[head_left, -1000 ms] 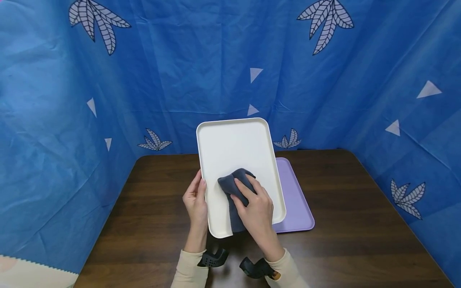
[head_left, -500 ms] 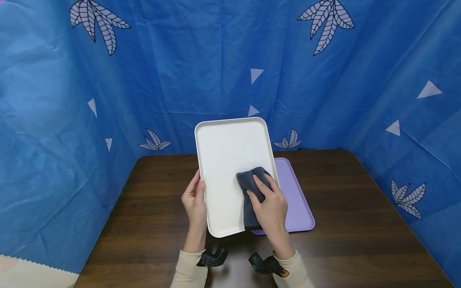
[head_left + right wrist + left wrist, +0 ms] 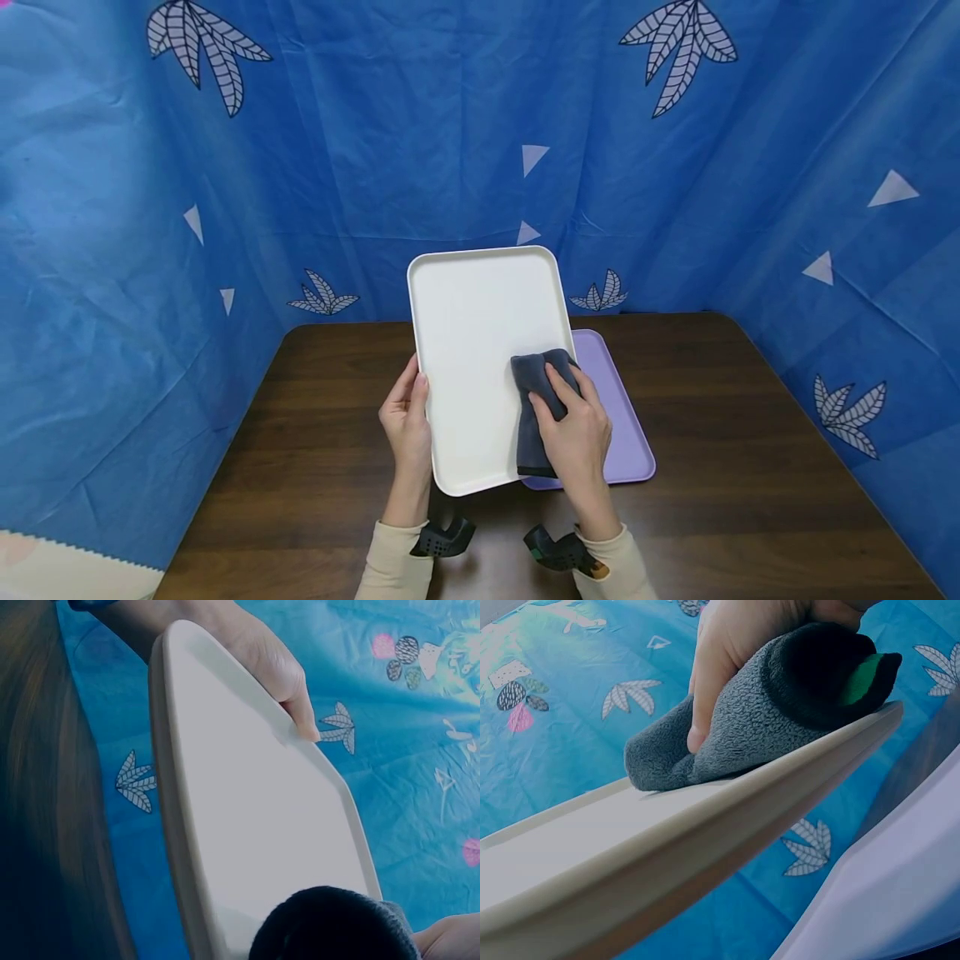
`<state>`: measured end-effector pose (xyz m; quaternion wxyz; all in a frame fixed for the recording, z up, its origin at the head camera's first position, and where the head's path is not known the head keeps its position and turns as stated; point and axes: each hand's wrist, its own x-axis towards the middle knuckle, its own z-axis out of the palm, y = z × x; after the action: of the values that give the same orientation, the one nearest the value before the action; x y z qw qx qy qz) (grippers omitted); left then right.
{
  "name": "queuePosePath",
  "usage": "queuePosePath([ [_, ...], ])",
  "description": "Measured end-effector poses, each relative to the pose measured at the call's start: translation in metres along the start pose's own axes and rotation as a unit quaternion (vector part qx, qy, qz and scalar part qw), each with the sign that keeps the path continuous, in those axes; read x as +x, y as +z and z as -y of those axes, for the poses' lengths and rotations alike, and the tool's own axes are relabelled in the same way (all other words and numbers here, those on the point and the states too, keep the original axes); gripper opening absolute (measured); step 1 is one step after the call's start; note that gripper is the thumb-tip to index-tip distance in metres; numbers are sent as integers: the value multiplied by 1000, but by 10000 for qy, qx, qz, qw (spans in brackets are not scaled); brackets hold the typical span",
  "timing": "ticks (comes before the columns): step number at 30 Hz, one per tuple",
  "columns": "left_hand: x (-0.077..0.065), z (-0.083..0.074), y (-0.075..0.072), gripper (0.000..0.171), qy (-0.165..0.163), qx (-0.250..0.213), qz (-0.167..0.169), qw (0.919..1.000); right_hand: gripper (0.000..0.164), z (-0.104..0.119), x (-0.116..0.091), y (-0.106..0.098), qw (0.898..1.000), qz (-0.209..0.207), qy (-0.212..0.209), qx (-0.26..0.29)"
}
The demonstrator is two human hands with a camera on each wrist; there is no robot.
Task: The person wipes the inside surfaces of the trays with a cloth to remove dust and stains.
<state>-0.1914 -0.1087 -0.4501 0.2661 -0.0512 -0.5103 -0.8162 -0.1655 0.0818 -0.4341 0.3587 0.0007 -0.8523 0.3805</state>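
Observation:
My left hand point(image 3: 407, 421) grips the left long edge of a white rectangular tray point(image 3: 472, 333), thumb over the rim. The tray is held up and tilted, its inner face toward me. My right hand point(image 3: 581, 429) holds a folded dark grey cloth point(image 3: 532, 417) against the lower right of the tray, reaching its right rim. In the left wrist view the cloth point(image 3: 757, 712) is fuzzy, folded over, with a dark edge and a bit of green inside. The right wrist view shows the left thumb on the rim of the tray point(image 3: 262, 802).
A purple tray point(image 3: 615, 408) lies on the dark wooden table point(image 3: 322, 433), partly hidden behind the white tray. Blue fabric point(image 3: 390, 150) with leaf and triangle prints hangs behind the table and along both sides. A black wrist camera point(image 3: 444, 537) sits at the left cuff.
My right hand has slid the cloth rightward across the white tray, from near its middle to the right rim. The left hand and tray have stayed nearly in place.

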Motion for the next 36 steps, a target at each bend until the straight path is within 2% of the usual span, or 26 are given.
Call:
queuePosePath([
  [10,-1,0,1,37,7,-2,53,10000,46,3,-6,2,9999,-105,6,32],
  [16,-2,0,2,38,-29,68,77,9999,45,9,-11,6,9998,-76,-196,40],
  [25,-3,2,3,38,-26,70,87,9999,47,23,-20,14,9992,137,-361,46],
  [30,-3,3,3,38,-5,44,48,10000,48,31,-25,18,9979,180,-627,11],
  [36,-3,3,3,38,-118,-44,49,9999,49,43,-30,22,9950,441,-895,-74],
])
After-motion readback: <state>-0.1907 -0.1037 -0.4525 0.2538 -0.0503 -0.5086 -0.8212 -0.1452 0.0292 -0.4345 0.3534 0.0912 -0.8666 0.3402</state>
